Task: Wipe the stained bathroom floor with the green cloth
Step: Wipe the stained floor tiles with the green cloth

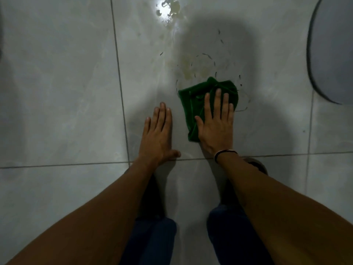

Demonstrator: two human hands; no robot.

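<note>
A crumpled green cloth point(193, 100) lies on the pale grey tiled floor point(66, 92). My right hand point(216, 123) presses flat on its near right part, fingers spread and pointing away from me. Just beyond the cloth is a yellowish stain point(191, 67) ringed by a thin wet outline. More yellowish puddles point(172, 7) lie farther off, at a bright glare spot. My left hand point(158, 132) rests flat on the bare tile to the left of the cloth, holding nothing.
A grey oval mat point(332, 48) lies at the right edge. Dark grout lines point(118, 81) cross the floor, one running under my wrists. My knees in dark blue trousers point(152, 241) are at the bottom. My shadow covers the wiping area.
</note>
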